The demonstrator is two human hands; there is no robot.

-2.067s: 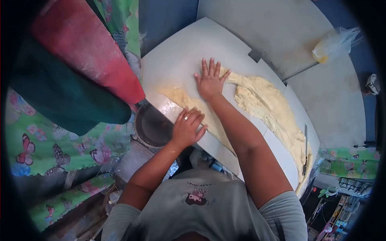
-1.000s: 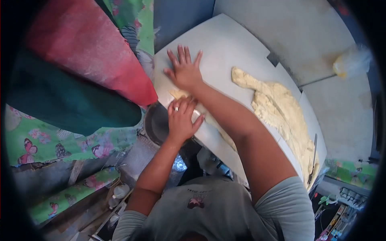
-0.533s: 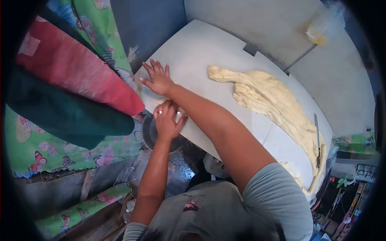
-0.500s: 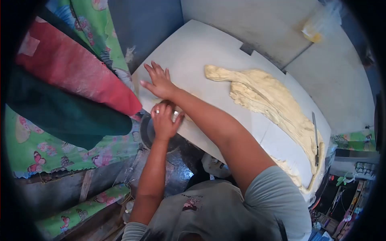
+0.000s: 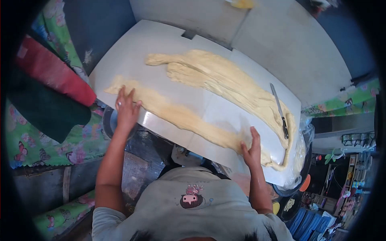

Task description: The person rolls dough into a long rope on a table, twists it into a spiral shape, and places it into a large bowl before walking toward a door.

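Note:
A long rope of pale dough (image 5: 181, 116) lies along the near edge of a white worktable (image 5: 136, 44). My left hand (image 5: 127, 108), with a ring on it, lies flat on the rope's left end. My right hand (image 5: 252, 148) presses flat on the rope's right end. Behind the rope spreads a larger mass of the same dough (image 5: 225, 80), reaching to the table's right corner. Both hands have their fingers extended on the dough.
A knife (image 5: 279, 110) lies on the table at the right, beside the big dough mass. A dark round pan (image 5: 108, 122) sits below the table's left edge. Red and green cloths (image 5: 52, 88) hang at the left. A yellowish bag (image 5: 243, 4) sits at the far top.
My right hand has left the table's left corner and come to the rope's right end. The left hand has stayed at the left end. The rope now lies stretched out long between them.

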